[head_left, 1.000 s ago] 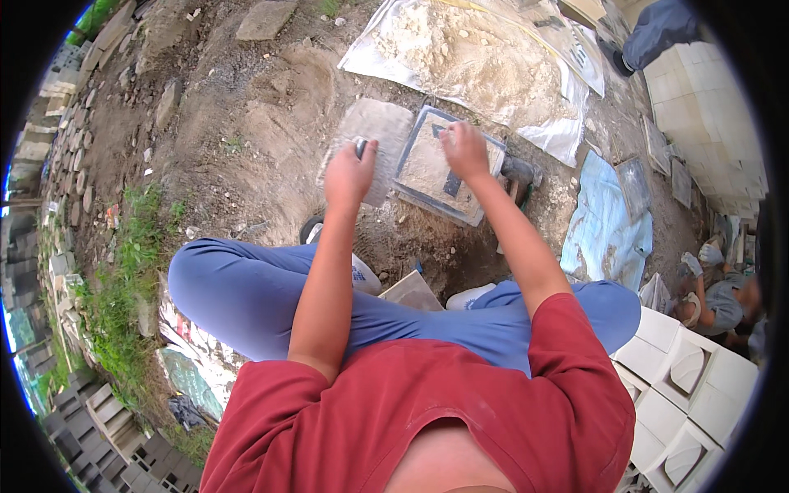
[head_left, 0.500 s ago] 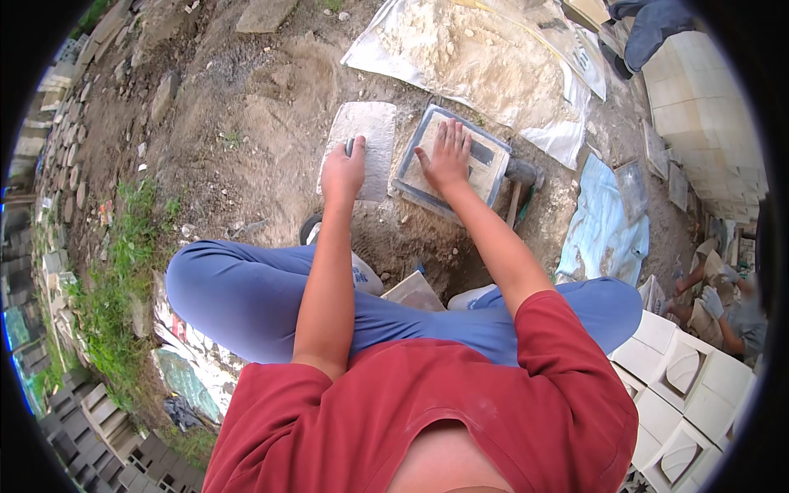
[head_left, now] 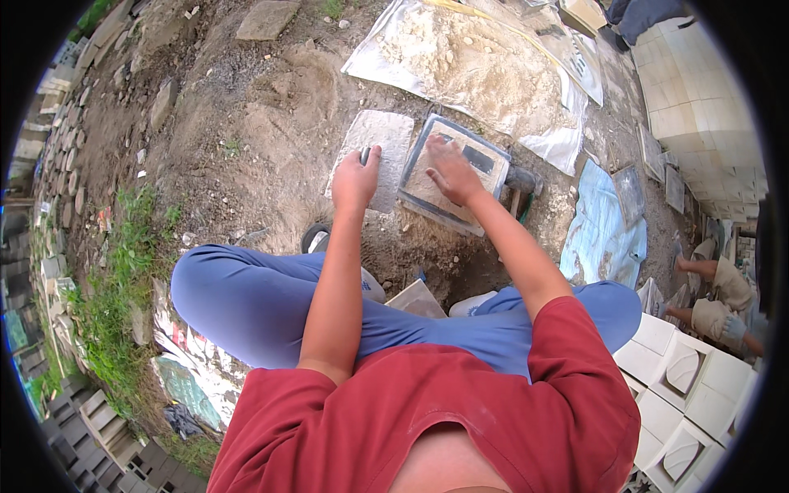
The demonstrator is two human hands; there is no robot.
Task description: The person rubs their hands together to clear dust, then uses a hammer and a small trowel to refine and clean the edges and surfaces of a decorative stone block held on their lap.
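Observation:
My left hand (head_left: 356, 179) is closed round a dark handle on a flat rectangular plate (head_left: 382, 123) coated in pale powder. The plate lies beside a square dark-rimmed mould (head_left: 411, 182) filled with pale sandy powder. Over the left part of that powder is my right hand (head_left: 454, 174), its fingers stretched out, slightly smeared, and gripping nothing. Whether the palm touches the powder I cannot tell. A dark rectangular patch (head_left: 478, 158) shows in the fill to the right of my fingers. Against the mould's right side rests a mallet with a grey cylindrical head (head_left: 523, 179).
Beyond the mould, a white sheet (head_left: 374, 57) bears a heap of pale powder (head_left: 468, 66). A light-blue cloth (head_left: 596, 222) lies at right. Pale blocks (head_left: 657, 353) are stacked at lower right, near another person (head_left: 719, 304). Between my feet sits a square tile (head_left: 417, 300).
My left hand has shifted right with the plate, closer to the mould. My right hand has drawn back toward me and turned on the powder. The view has tilted slightly.

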